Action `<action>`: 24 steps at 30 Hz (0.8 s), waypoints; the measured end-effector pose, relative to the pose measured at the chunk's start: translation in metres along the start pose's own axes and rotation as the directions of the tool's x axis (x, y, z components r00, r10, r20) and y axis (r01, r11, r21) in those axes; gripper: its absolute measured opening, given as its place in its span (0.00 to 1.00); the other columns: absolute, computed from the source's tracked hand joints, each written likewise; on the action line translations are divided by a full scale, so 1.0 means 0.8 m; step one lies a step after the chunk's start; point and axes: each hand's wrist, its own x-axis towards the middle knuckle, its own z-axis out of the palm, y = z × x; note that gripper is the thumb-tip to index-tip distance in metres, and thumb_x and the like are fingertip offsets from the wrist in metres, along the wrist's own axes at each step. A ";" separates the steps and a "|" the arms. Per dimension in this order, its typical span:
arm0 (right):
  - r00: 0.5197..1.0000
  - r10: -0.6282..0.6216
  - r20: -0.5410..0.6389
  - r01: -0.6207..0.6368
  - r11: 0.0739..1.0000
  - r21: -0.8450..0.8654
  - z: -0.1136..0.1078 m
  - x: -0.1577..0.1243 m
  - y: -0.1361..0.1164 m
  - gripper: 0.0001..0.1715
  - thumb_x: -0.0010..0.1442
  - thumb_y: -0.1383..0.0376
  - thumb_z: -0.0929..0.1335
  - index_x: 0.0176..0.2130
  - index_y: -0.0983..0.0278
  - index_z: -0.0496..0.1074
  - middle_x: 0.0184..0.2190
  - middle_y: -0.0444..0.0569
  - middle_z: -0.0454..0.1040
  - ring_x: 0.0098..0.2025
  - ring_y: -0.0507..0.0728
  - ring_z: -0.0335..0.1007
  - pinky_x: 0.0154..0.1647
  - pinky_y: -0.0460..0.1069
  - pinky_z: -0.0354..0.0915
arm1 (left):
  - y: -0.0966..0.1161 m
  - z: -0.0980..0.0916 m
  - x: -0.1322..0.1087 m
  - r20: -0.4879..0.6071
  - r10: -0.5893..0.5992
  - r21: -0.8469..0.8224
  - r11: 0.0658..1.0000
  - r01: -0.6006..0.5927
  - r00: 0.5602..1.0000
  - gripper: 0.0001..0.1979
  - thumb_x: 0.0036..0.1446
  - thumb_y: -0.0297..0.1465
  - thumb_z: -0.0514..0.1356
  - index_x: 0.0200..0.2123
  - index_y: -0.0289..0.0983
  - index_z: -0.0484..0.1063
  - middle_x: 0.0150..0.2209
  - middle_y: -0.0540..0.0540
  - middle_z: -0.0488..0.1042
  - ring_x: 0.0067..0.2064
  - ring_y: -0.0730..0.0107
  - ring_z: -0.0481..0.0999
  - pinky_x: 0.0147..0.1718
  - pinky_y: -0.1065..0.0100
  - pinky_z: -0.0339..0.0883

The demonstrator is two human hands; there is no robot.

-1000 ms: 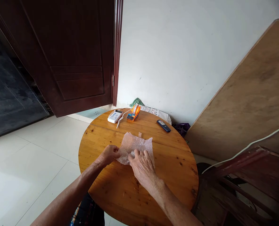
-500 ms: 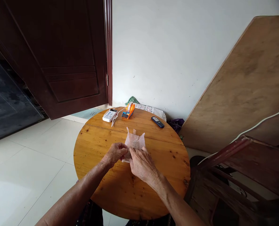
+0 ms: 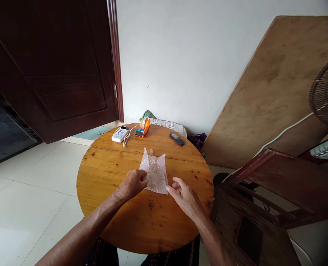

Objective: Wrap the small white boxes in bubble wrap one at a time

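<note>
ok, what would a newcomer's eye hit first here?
Pale bubble wrap on the round wooden table, with the left hand at the wrap's left edge and the right hand by its near right corner. Then the bright orange tape dispenser near the table's far edge, and the dark red door at upper left.

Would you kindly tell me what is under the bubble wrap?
The bubble wrap rests on the wooden table; the patch directly beneath is covered, so anything else there cannot be seen.

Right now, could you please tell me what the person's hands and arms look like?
The left hand and right hand wear no gloves, and no watch or sleeves show on the forearms. Dark, faintly patterned clothing shows at the bottom.
</note>
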 end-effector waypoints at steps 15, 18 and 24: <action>0.975 0.020 -0.223 0.039 0.965 0.260 0.070 0.023 -0.032 0.32 0.55 0.63 0.65 0.59 0.69 0.63 0.27 0.44 0.74 0.29 0.55 0.70 0.33 0.48 0.65 | -0.008 -0.001 0.000 0.074 0.159 0.357 0.917 -0.175 0.984 0.09 0.55 0.29 0.60 0.40 0.37 0.75 0.43 0.42 0.70 0.46 0.61 0.73 0.46 0.66 0.67; 0.972 -0.015 -0.234 0.100 0.929 0.356 0.075 0.025 -0.044 0.29 0.56 0.62 0.65 0.56 0.67 0.67 0.28 0.45 0.75 0.29 0.54 0.71 0.34 0.48 0.67 | -0.004 0.000 0.001 0.081 0.138 0.361 0.919 -0.158 0.987 0.08 0.55 0.28 0.60 0.39 0.36 0.75 0.43 0.41 0.71 0.45 0.61 0.74 0.44 0.66 0.68; 0.980 -0.023 -0.195 0.099 0.916 0.390 0.084 0.031 -0.069 0.26 0.57 0.61 0.65 0.54 0.68 0.71 0.29 0.47 0.77 0.30 0.55 0.73 0.34 0.49 0.70 | -0.003 0.003 0.006 0.095 0.144 0.327 0.930 -0.167 0.985 0.08 0.58 0.27 0.57 0.38 0.34 0.76 0.42 0.39 0.72 0.44 0.60 0.74 0.43 0.65 0.68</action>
